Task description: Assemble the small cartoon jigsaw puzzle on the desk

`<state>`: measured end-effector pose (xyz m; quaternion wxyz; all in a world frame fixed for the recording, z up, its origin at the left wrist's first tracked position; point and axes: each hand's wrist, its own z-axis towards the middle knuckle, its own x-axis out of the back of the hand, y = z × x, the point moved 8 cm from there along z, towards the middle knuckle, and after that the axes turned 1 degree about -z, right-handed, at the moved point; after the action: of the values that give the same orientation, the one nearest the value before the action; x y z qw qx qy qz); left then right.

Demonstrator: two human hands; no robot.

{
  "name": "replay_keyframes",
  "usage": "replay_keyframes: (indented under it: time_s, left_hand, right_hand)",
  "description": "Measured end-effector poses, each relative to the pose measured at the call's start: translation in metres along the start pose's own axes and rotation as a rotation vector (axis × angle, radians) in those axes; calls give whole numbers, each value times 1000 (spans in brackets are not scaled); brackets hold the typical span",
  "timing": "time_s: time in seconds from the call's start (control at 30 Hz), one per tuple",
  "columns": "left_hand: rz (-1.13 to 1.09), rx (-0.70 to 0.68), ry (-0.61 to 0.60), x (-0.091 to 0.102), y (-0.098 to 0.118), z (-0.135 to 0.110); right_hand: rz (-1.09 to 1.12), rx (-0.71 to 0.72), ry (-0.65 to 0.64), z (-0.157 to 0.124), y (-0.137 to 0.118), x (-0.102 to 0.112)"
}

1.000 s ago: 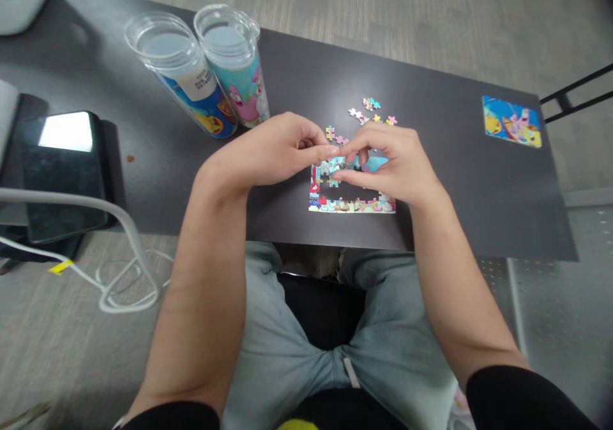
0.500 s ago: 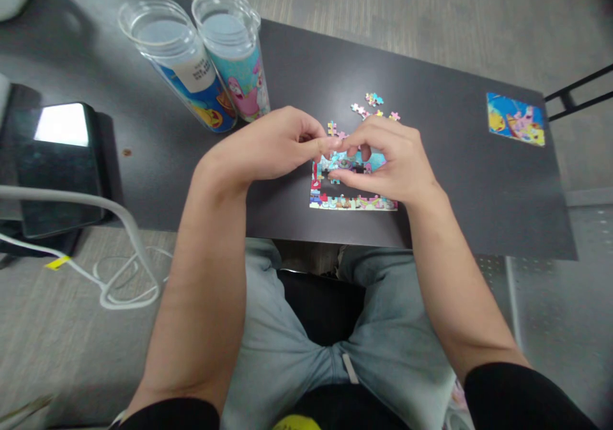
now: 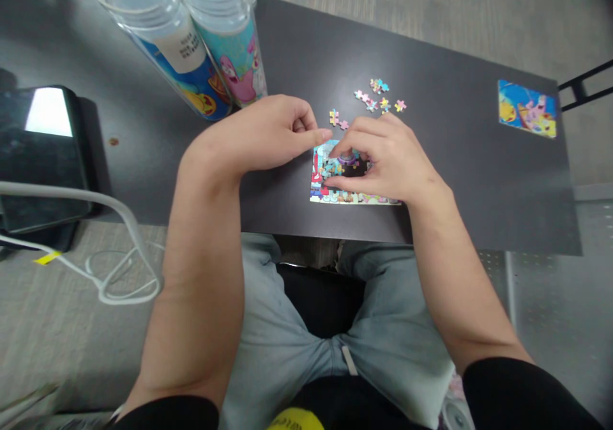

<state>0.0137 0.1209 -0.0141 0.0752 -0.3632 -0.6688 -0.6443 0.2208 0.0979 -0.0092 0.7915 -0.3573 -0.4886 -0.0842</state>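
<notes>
Just behind the hands, loose puzzle pieces [image 3: 378, 98] scattered on the dark counter [image 3: 454, 181]; further left, two clear printed tubes [image 3: 201, 59] side by side; far right, a picture card [image 3: 527, 107]. Half-built jigsaw puzzle [image 3: 352, 197] flat near the front edge, long axis left to right, finished bottom row nearest the body, upper part hidden by fingers. Left hand [image 3: 268, 136] curled almost closed, fingertip on its top-left corner; right hand [image 3: 390, 158] narrow, thumb and forefinger pinched over its middle

Left hand [image 3: 265, 135] curled, forefinger extended; right hand [image 3: 390, 160] arched, fingertips down (forearms converge, bare).
</notes>
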Motion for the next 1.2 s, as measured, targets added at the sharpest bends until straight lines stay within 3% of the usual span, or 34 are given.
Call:
replay_keyframes:
  time_s: [0.33,0.7,1.0,1.2]
  left_hand:
    - [-5,-5,-26,-1,-7,3]
    - [123,33,-93,-1,5,0]
    - [181,74,-95,-1,4,-1]
    - [193,78,-117,-3,3,0]
  right_hand:
    - [40,12,-5,1,-7,-1]
    - [24,-83,-80,1,-14,-1]
    - [115,-39,-13,1,-7,-3]
    - [138,-179,-81,2,-3,-4]
